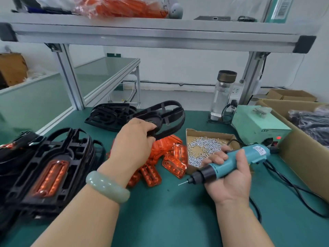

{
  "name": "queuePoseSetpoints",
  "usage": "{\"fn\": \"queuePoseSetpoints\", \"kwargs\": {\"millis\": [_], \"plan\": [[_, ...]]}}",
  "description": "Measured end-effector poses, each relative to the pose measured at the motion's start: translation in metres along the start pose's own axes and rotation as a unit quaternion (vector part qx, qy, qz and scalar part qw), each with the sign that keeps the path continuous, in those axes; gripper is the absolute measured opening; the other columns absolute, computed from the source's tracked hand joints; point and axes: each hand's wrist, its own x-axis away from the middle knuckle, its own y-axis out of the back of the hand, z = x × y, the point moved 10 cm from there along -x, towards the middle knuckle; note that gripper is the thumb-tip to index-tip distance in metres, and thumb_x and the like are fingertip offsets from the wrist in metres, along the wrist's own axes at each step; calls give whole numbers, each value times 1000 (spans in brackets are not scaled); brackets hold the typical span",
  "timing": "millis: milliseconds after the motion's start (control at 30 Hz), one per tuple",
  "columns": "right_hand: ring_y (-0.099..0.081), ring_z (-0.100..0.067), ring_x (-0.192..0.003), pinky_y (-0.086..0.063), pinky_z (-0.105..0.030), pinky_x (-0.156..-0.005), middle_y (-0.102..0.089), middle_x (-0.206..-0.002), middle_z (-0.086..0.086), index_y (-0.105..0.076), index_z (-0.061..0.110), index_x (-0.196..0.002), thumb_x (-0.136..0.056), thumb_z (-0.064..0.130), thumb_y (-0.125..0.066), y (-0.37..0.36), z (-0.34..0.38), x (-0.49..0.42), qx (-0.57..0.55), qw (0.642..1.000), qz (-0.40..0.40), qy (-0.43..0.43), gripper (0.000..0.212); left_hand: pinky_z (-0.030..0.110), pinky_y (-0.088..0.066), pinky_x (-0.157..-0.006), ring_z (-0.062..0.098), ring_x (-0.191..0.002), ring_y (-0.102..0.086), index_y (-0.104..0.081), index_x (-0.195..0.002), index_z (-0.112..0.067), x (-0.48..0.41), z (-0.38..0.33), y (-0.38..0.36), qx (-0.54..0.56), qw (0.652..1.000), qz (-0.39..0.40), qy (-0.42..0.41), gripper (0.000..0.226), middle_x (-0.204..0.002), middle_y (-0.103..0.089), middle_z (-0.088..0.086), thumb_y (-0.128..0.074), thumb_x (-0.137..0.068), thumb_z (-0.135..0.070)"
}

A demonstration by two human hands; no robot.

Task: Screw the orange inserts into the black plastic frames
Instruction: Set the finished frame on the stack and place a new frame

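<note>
The left hand (135,139) gripped a black frame (165,116), fingers curled round its near rim. It held the frame tilted and lifted off the table (169,220), above the loose inserts (170,157). A pale green bangle (106,186) sat on that wrist.

The right hand (229,177) was clenched round a teal screwdriver (236,161), which lay across the palm with its bit pointing left, close to the nearest inserts.

The orange inserts lay heaped on the table between the hands, touching a low cardboard tray (195,133) that held small silver screws (204,148).

At the left stood a finished stack (74,148) of black frames, and the top one had an orange insert seated in its middle. A bare stack (110,116) of frames lay flat farther back, behind the held frame.

A clear bottle (222,95) stood at the back, beside a pale green power unit (258,123) with a red light showing. A black cable (293,188) ran from the screwdriver across the table. A large carton (302,152) stood at the right edge. Overhead, a shelf (142,31) carried a bag (121,6) of orange parts.
</note>
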Motion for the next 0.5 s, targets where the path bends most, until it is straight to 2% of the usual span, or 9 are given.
{"fn": "queuePoseSetpoints", "kwargs": {"millis": [233,333,500], "plan": [[-46,-4,-49,-43,-20,-58,-45,-63,10,-54,18,-84,-81,44,-56,-2,9,3,-32,999,11,18,26,24,-32,-99,18,-116,-49,-62,-121,-24,59,-3,-7,-35,997,48,-46,38,-121,-56,-3,-65,-84,-19],[-46,-4,-49,-42,-20,-60,-46,-62,11,-53,18,-84,-85,45,-53,-2,13,4,-52,998,16,19,27,21,-32,-100,14,-116,-48,-62,-121,-26,82,-6,-8,-41,996,60,-56,36,-122,-53,-8,-64,-85,-21],[-48,-3,-49,-40,-21,-61,-45,-62,12,-51,19,-86,-78,45,-55,-3,17,6,-70,997,26,16,28,15,-28,-99,5,-116,-41,-57,-124,-33,124,-17,-19,-32,986,124,-106,35,-121,-48,-17,-57,-90,-26]]}}
